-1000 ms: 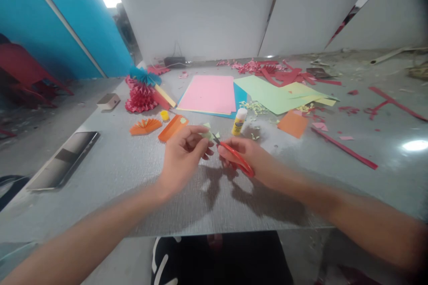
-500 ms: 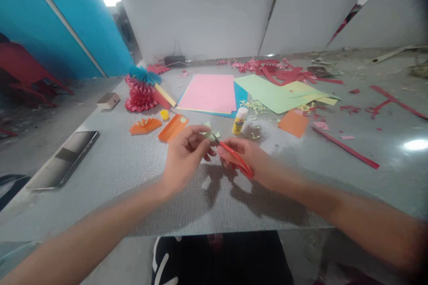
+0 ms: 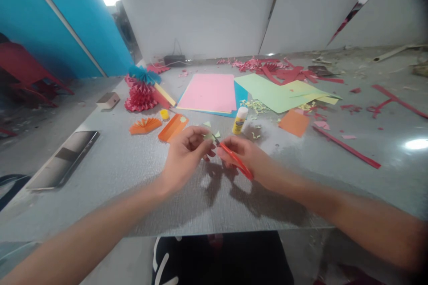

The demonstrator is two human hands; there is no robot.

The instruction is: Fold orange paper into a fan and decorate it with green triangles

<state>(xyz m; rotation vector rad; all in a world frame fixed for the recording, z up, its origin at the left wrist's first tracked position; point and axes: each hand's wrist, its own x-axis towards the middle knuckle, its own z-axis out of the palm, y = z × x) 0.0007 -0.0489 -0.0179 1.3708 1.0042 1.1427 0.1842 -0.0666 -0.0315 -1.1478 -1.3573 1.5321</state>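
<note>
My left hand [image 3: 185, 156] pinches a small pale green paper piece [image 3: 210, 134] just above the grey table [image 3: 133, 173]. My right hand [image 3: 247, 156] grips red-handled scissors [image 3: 236, 160], whose blades point up and left into that paper piece. Both hands meet at the table's middle. A glue bottle [image 3: 239, 120] with a white cap stands just behind them.
Pink and blue paper sheets [image 3: 210, 93] and green sheets [image 3: 274, 92] lie at the back. Orange folded fans [image 3: 145, 125], a pink pleated ball [image 3: 140, 97], an orange square [image 3: 294, 123] and red strips [image 3: 346, 148] are scattered around. A phone [image 3: 63, 159] rests at the left edge.
The hands and scissors have shifted very slightly; the paper piece stays pinched at the scissor blades. Nothing else has moved.
</note>
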